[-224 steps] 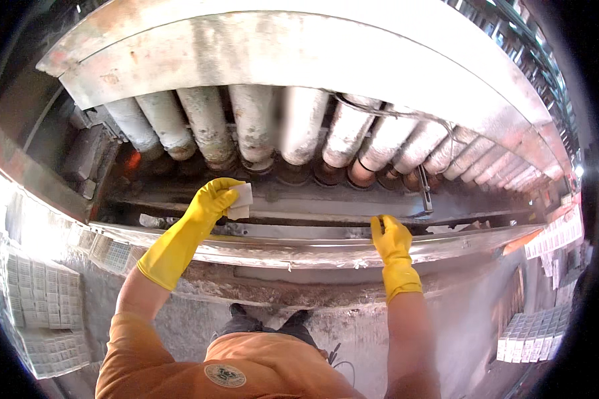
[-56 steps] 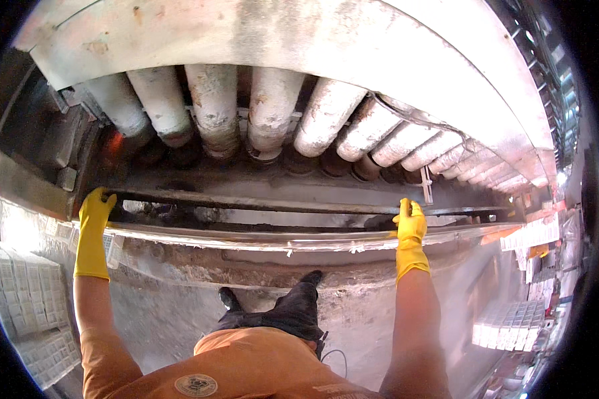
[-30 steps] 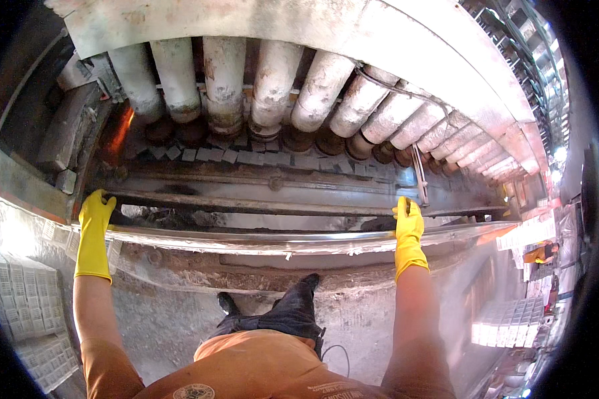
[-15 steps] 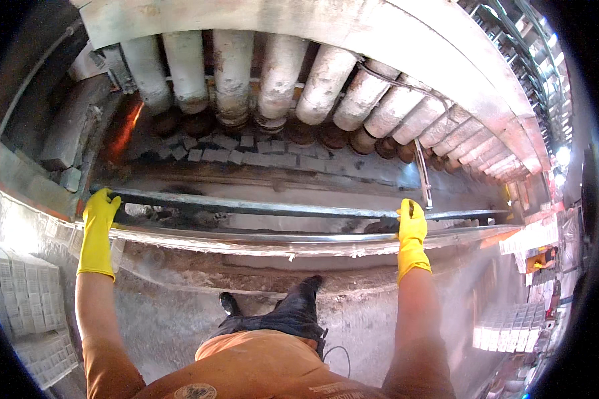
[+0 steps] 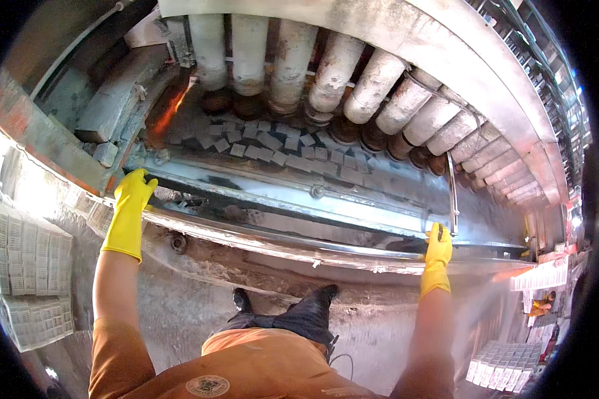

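A shiny rail point(image 5: 353, 250) is running under the person's gloved wrists. Just past it, the left hand point(image 5: 134, 189) is curling over one end of a long bar point(image 5: 279, 203), thumb standing apart from fingers; I cannot tell whether it is clamping. The right hand point(image 5: 438, 245) is bending its fingers at the same bar, but its hold is hiding from view. The bar is stretching between both hands and past the right one, so uneven lifting could be tipping it, and a slip could be pinching fingers against the rail. Just beyond the right hand a metal arm point(image 5: 453, 199) is standing where the bar could be knocking it. Beyond the left hand, flat grey pieces point(image 5: 263, 154) are lying scattered and an orange glow point(image 5: 173, 110) is showing; if hot, it could be harming the glove.
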The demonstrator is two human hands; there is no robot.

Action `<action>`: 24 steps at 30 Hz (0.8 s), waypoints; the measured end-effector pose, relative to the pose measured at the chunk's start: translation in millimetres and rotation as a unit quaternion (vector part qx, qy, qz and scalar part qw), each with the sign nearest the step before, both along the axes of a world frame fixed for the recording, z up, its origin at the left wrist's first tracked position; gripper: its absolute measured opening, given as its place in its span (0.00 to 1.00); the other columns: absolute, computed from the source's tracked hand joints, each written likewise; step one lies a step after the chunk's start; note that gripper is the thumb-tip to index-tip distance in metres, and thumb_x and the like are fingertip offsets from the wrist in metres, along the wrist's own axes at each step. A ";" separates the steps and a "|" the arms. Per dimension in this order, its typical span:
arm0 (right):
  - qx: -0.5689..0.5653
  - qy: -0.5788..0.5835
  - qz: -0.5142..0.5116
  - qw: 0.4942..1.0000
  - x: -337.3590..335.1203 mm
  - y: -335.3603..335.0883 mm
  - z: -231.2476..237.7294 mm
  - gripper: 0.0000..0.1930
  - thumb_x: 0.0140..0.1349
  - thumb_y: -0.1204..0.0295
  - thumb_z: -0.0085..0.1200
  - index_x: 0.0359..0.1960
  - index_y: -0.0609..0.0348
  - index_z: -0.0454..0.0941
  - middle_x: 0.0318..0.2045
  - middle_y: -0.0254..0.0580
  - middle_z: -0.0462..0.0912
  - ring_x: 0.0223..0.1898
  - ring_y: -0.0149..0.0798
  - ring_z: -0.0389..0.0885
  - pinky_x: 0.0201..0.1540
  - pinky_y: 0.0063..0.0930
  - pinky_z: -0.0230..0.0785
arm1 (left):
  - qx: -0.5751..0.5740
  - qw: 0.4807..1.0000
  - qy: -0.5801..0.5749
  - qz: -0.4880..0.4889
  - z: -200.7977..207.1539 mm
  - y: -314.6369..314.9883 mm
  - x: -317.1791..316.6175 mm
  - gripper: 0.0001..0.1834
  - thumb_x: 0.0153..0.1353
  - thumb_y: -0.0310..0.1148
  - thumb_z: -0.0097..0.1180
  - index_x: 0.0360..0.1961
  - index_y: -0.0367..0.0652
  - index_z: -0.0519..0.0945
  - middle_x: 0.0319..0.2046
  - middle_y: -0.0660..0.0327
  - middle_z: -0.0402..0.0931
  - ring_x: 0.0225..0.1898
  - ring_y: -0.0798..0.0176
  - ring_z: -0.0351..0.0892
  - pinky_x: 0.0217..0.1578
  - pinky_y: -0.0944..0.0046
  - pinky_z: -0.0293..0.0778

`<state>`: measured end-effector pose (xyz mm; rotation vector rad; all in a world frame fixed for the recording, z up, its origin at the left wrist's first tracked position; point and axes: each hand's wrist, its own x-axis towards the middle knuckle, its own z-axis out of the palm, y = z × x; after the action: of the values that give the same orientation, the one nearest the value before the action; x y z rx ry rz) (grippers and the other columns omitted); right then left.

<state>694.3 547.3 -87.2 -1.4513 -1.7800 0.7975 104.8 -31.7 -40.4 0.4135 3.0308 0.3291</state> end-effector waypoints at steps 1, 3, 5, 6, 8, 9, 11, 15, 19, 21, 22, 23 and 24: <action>-0.008 -0.013 -0.008 1.000 4.0 -1.8 -0.8 0.24 0.74 0.53 0.57 0.59 0.61 0.80 0.44 0.44 0.86 0.41 0.35 0.88 0.41 0.27 0.79 | 0.008 1.000 0.018 -0.006 -1.6 -2.1 3.5 0.26 0.58 0.51 0.68 0.52 0.47 0.85 0.41 0.55 0.87 0.48 0.48 0.86 0.48 0.50 0.79; 0.000 -0.006 -0.003 1.000 8.9 -3.1 -4.8 0.25 0.74 0.52 0.57 0.60 0.62 0.79 0.44 0.44 0.86 0.40 0.34 0.87 0.41 0.27 0.79 | 0.023 0.998 0.053 -0.019 -5.5 -4.4 9.1 0.21 0.59 0.49 0.67 0.46 0.46 0.85 0.38 0.54 0.87 0.46 0.46 0.86 0.47 0.48 0.78; -0.003 -0.019 -0.013 1.000 14.2 -3.3 -8.0 0.26 0.74 0.52 0.57 0.60 0.62 0.79 0.43 0.44 0.87 0.40 0.34 0.87 0.41 0.27 0.78 | 0.023 0.999 0.034 -0.016 -2.6 -4.3 13.1 0.22 0.59 0.49 0.67 0.47 0.46 0.85 0.39 0.55 0.87 0.46 0.47 0.86 0.48 0.49 0.79; 0.024 0.004 -0.007 1.000 12.7 -6.6 -11.2 0.27 0.74 0.51 0.56 0.63 0.59 0.78 0.43 0.45 0.87 0.38 0.34 0.86 0.41 0.28 0.78 | 0.023 0.999 0.032 -0.013 -3.9 -6.4 13.8 0.22 0.59 0.49 0.67 0.48 0.46 0.85 0.39 0.55 0.87 0.47 0.47 0.86 0.48 0.49 0.78; 0.036 -0.018 -0.008 0.999 16.0 -9.8 -10.5 0.27 0.74 0.51 0.56 0.65 0.56 0.77 0.43 0.46 0.87 0.38 0.36 0.85 0.42 0.30 0.77 | 0.031 0.998 0.045 -0.009 -12.6 -13.5 13.2 0.22 0.59 0.50 0.67 0.48 0.46 0.85 0.42 0.55 0.87 0.48 0.48 0.85 0.49 0.50 0.78; 0.043 -0.030 -0.013 0.999 19.6 -14.3 -8.9 0.28 0.74 0.51 0.56 0.66 0.55 0.76 0.44 0.46 0.87 0.38 0.37 0.85 0.43 0.31 0.77 | 0.029 0.999 0.033 -0.006 -9.8 -11.3 15.4 0.22 0.60 0.50 0.67 0.48 0.46 0.85 0.42 0.56 0.87 0.48 0.48 0.85 0.49 0.50 0.78; 0.089 -0.085 -0.029 0.992 27.9 -10.1 -14.8 0.30 0.73 0.52 0.57 0.70 0.53 0.72 0.47 0.47 0.86 0.42 0.41 0.83 0.47 0.35 0.75 | 0.024 1.000 0.009 0.000 -3.4 -4.8 20.8 0.22 0.60 0.50 0.67 0.48 0.47 0.85 0.43 0.56 0.87 0.49 0.49 0.85 0.49 0.50 0.78; 0.110 -0.098 -0.040 0.988 20.5 -21.4 -8.7 0.33 0.73 0.53 0.58 0.75 0.52 0.66 0.55 0.48 0.83 0.47 0.42 0.82 0.51 0.37 0.74 | 0.048 0.999 0.025 0.002 -7.9 -12.8 25.4 0.21 0.61 0.50 0.66 0.47 0.47 0.85 0.41 0.56 0.87 0.47 0.48 0.86 0.47 0.50 0.78; 0.119 -0.038 -0.031 0.992 24.9 -21.9 -14.6 0.34 0.72 0.60 0.60 0.76 0.55 0.63 0.63 0.53 0.78 0.55 0.45 0.81 0.59 0.37 0.74 | 0.075 0.995 0.065 -0.015 -10.8 -13.5 29.8 0.20 0.60 0.50 0.66 0.44 0.47 0.85 0.39 0.54 0.87 0.44 0.46 0.86 0.45 0.49 0.79; 0.111 -0.036 -0.026 0.993 26.6 -18.2 -14.9 0.34 0.72 0.62 0.60 0.76 0.57 0.63 0.64 0.54 0.77 0.57 0.46 0.81 0.61 0.37 0.73 | 0.088 0.992 0.084 -0.015 -16.9 -16.6 29.8 0.20 0.60 0.50 0.66 0.43 0.47 0.86 0.38 0.54 0.87 0.43 0.45 0.86 0.44 0.49 0.79; 0.106 -0.041 -0.022 0.993 26.5 -17.6 -15.2 0.35 0.72 0.59 0.60 0.75 0.59 0.63 0.65 0.53 0.76 0.57 0.46 0.81 0.61 0.37 0.73 | 0.089 0.992 0.090 -0.011 -18.6 -17.3 29.1 0.20 0.60 0.50 0.66 0.43 0.46 0.86 0.37 0.53 0.86 0.43 0.45 0.86 0.44 0.49 0.79; 0.104 -0.059 -0.020 0.993 25.5 -15.7 -17.7 0.35 0.72 0.58 0.60 0.75 0.59 0.64 0.65 0.53 0.76 0.57 0.46 0.81 0.60 0.38 0.73 | 0.091 0.991 0.094 -0.006 -19.4 -18.6 28.4 0.20 0.60 0.50 0.66 0.43 0.46 0.86 0.37 0.53 0.86 0.43 0.45 0.86 0.44 0.48 0.79; 0.105 -0.081 -0.023 0.991 31.9 -13.4 -18.8 0.35 0.72 0.57 0.60 0.74 0.59 0.65 0.64 0.53 0.77 0.58 0.46 0.81 0.60 0.38 0.73 | 0.096 0.992 0.078 -0.003 -14.8 -12.5 30.7 0.20 0.59 0.50 0.66 0.42 0.45 0.86 0.36 0.53 0.87 0.43 0.45 0.86 0.44 0.48 0.79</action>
<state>726.2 533.8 -105.9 -1.4440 -1.8803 0.4621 135.6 -44.2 -55.2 0.4824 3.1596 0.6188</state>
